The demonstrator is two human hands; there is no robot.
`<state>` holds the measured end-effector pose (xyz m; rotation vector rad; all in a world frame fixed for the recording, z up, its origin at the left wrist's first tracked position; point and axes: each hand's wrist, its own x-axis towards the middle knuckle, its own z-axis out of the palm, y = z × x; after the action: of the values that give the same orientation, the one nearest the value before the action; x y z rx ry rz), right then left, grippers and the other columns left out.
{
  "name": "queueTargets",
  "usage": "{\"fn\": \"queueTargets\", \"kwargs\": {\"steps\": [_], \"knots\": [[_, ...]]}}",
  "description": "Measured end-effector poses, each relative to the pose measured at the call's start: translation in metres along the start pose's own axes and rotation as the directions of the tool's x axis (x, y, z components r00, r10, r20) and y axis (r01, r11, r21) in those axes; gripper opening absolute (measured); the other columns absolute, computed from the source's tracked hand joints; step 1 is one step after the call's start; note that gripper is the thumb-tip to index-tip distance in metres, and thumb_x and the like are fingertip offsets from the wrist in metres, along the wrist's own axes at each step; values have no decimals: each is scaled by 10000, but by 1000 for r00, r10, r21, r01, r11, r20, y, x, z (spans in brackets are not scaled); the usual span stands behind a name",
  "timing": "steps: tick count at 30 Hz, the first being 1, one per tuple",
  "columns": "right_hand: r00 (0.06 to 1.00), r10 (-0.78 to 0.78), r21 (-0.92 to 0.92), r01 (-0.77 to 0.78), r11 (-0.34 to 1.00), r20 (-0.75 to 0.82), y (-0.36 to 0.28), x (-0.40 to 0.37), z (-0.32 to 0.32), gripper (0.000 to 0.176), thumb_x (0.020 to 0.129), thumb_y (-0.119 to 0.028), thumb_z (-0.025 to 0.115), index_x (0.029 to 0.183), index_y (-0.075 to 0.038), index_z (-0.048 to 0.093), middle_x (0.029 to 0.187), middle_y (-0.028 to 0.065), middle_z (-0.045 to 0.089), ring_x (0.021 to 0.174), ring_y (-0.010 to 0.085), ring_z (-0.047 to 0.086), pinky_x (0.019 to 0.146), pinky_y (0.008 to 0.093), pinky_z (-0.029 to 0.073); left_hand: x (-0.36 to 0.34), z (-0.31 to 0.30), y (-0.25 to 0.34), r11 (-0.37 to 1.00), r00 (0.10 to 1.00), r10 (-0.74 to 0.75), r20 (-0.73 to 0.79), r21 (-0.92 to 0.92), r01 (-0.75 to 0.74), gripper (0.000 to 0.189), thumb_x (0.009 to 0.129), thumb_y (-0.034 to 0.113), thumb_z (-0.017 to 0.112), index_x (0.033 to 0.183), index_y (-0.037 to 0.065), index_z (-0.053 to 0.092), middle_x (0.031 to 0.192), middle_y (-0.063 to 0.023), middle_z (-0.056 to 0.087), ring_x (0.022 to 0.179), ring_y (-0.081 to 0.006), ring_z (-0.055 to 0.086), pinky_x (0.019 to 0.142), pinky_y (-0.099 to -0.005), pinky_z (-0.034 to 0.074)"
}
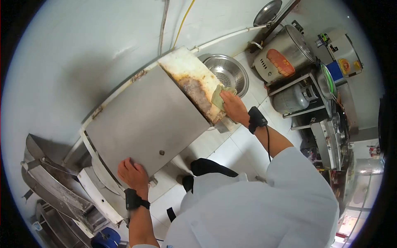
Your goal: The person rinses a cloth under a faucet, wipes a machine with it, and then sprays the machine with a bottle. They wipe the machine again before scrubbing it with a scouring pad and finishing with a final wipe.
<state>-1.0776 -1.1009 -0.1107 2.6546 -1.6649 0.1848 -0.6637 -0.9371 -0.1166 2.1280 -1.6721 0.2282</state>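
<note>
My right hand [235, 106] presses a greenish cloth [218, 98] against the right edge of a white, rust-stained panel [194, 76], its fingers bent over the cloth. Beside that panel lies a flat grey metal sheet [144, 118] with a small dark round spot near its lower edge. My left hand [133, 173] rests on the sheet's lower left corner, fingers spread, with nothing in it. Both wrists wear black straps with small devices.
Behind the panel is a perforated metal basin [227, 73]. A large steel cooker [285, 53] stands at the upper right, above a gas cylinder [291, 99]. Metal parts [53, 182] are at the left, a blue container [106, 237] at the lower left. White tiles cover the floor.
</note>
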Motion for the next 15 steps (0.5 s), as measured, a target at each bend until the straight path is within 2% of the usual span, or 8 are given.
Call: {"fn": "queueTargets", "kwargs": {"steps": [2,4,6,7,10,11,15], "knots": [[999,32,33,-32,999,3,0,10,2,442,833,-170,432,1245,-41,335,1277,106,350,1186,262,333,957,387,296,-3,6,-3,999,998,26,-63,40,-23,310,691,97,489,994,33,493,1018,-132,454,977,-300,417,872,-424,298],[999,20,70,-18,997,-29,2,27,2,446,833,-180,436,1240,-29,334,1261,126,357,1169,277,348,952,396,300,-2,6,-2,1000,1000,-2,-20,30,3,315,684,94,491,993,33,492,1021,-135,452,975,-308,415,866,-429,301],[985,-70,30,75,997,-156,11,57,11,444,833,-179,435,1227,-1,336,1242,156,361,1148,302,361,940,403,314,1,5,2,998,999,10,-48,56,-8,317,680,87,488,992,31,492,1012,-139,450,966,-315,414,854,-431,305],[979,-120,58,131,990,-168,16,78,13,444,832,-182,435,1212,26,339,1224,185,363,1130,336,366,922,418,332,3,2,5,999,1000,-4,-10,39,4,322,675,82,486,992,25,489,1006,-143,449,962,-316,414,846,-433,307],[947,-211,66,234,970,-243,29,149,34,446,832,-189,434,1206,36,340,1223,193,360,1123,353,367,915,425,336,7,1,5,999,998,-41,55,6,40,332,665,74,486,991,12,483,993,-152,448,951,-322,414,831,-435,311],[958,-185,101,211,972,-221,28,174,37,429,812,-150,468,1189,32,371,1200,212,392,1120,354,375,931,409,322,8,1,4,999,995,-32,91,-27,35,337,659,70,488,989,6,479,984,-158,448,944,-326,415,824,-435,313],[939,-223,126,262,957,-261,22,249,55,434,826,-188,442,1198,24,369,1230,196,378,1152,336,352,953,412,297,11,3,6,998,992,-56,110,-8,57,341,649,68,491,983,-1,475,975,-165,450,934,-330,417,815,-439,315]]}}
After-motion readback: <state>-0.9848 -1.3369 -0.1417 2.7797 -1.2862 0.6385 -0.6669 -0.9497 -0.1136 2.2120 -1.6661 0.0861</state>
